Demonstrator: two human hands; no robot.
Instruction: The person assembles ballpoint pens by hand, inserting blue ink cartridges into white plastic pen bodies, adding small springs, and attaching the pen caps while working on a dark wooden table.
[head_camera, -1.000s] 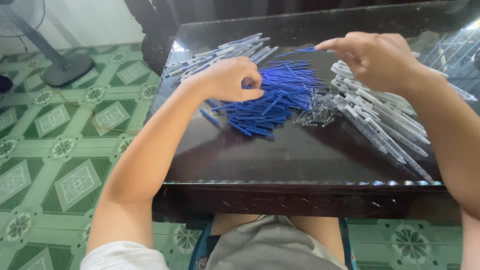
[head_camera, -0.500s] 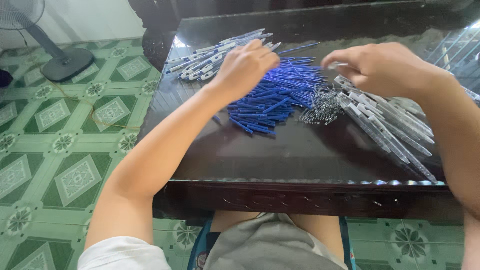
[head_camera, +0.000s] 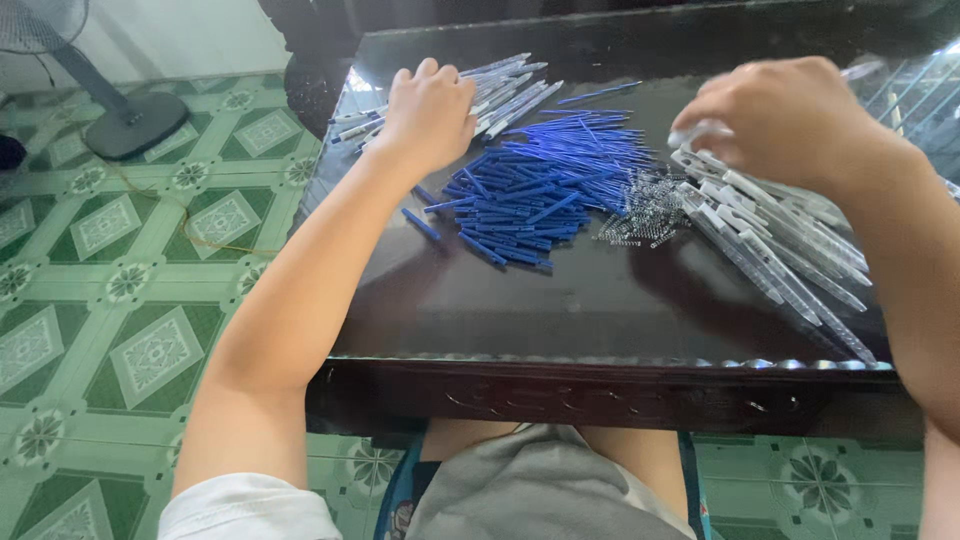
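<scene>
Blue refills (head_camera: 545, 195) mid-bench (head_camera: 560, 300); left hand (head_camera: 428, 110) grip rests on assembled pens (head_camera: 505, 85), right hand (head_camera: 790, 120) curled over clear barrels (head_camera: 770, 235), hold unclear—best pick one at a time.

Dark glossy table (head_camera: 560, 300), green patterned floor tiles (head_camera: 130, 290), standing fan base (head_camera: 130, 125)

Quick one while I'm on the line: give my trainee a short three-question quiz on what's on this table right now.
1. True or false: the left hand rests on the heap of blue refills.
2. What lies between the blue refills and the clear pen barrels? A) caps B) small metal springs C) screws
3. Which hand is over the clear pen barrels?

Key:
1. False; it rests on the pile of assembled pens at the far left of the dark table.
2. B, the small metal springs.
3. The right hand.
</scene>
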